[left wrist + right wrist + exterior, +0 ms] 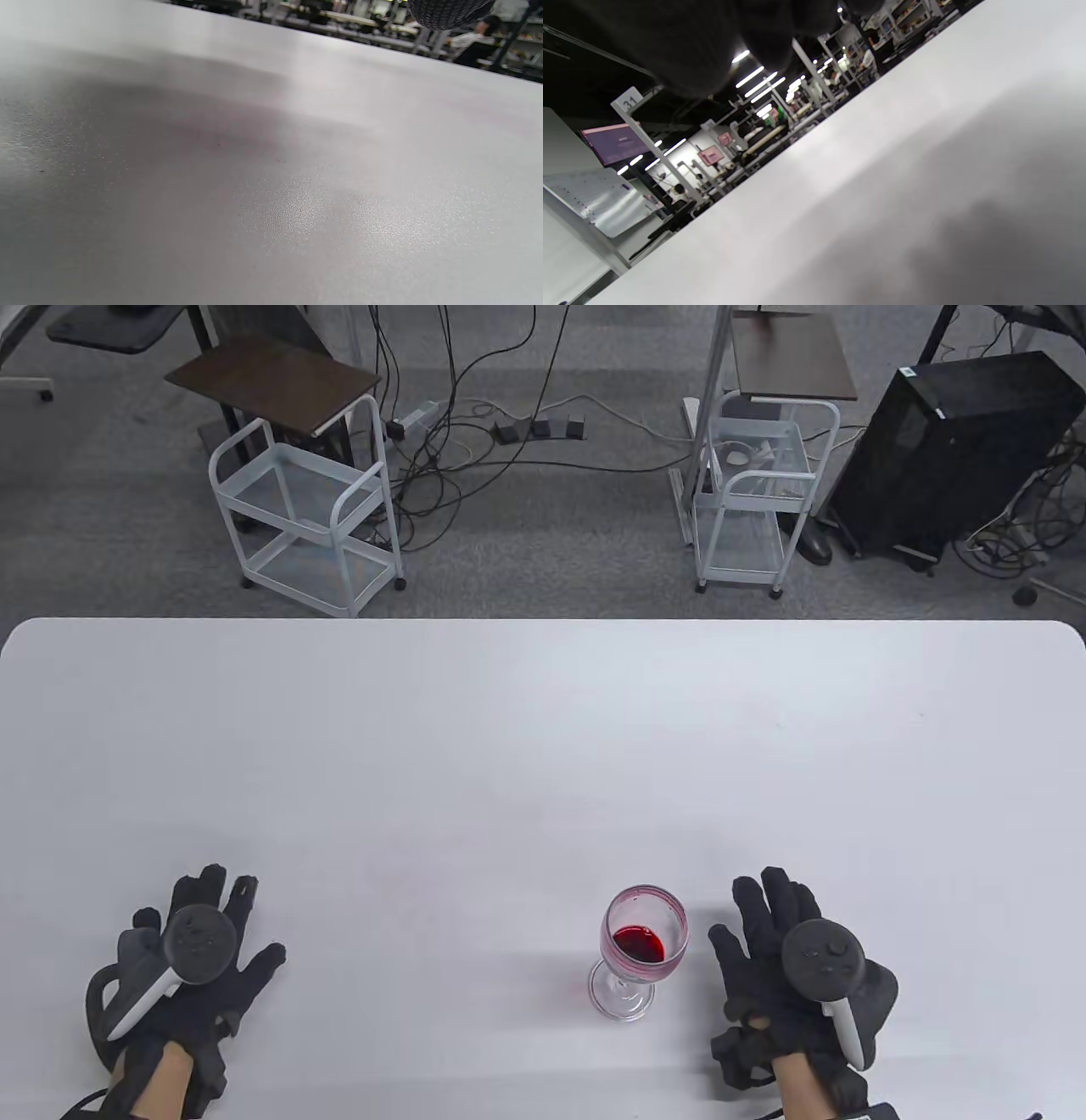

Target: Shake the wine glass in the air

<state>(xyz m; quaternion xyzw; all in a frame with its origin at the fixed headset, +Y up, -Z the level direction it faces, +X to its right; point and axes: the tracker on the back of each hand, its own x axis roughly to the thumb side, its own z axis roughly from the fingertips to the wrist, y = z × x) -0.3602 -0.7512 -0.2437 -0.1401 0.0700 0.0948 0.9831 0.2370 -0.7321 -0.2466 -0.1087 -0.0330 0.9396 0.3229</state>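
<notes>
Wine glass (638, 952) is seen standing upright on the white surface (543, 746) near its front edge, just beside the right hand (793, 976) on that hand's inner side, while the left hand (182, 976) is placed well apart from it. Both hands are laid flat with fingers spread and nothing is gripped, so the right hand is judged the nearer one for a sideways reach toward the vertical stem. A clear bowl with a small pool of red liquid, a short stem and a round foot are shown.
</notes>
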